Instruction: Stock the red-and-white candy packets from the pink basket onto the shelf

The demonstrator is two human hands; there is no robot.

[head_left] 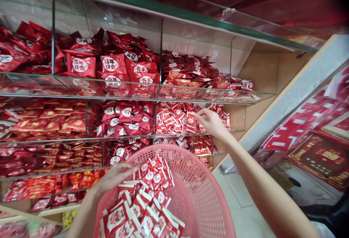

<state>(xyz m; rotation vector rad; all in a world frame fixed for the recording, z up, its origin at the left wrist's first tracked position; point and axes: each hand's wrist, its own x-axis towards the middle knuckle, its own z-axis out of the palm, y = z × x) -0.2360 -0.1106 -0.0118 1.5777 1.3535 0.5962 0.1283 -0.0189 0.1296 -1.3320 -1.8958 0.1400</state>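
A pink perforated plastic basket (215,190) is in front of me at the lower middle. Small red-and-white packets (147,209) are heaped in its left part. My left hand (116,176) reaches over the basket's left rim, fingers stretched out against the topmost packets. On a glass shelf past the basket, my right hand (211,121) is at a pile of similar small packets (174,118). Its fingers are bent together, with the tips at the packets; whatever lies between them is too small to make out.
Glass shelves (131,96) with thin dividers cross the view, stacked with red packets. Larger red bags (111,67) fill the shelf above. A thick glass edge (163,10) runs overhead. A pale side panel (283,96) and red printed goods (321,154) stand at the right.
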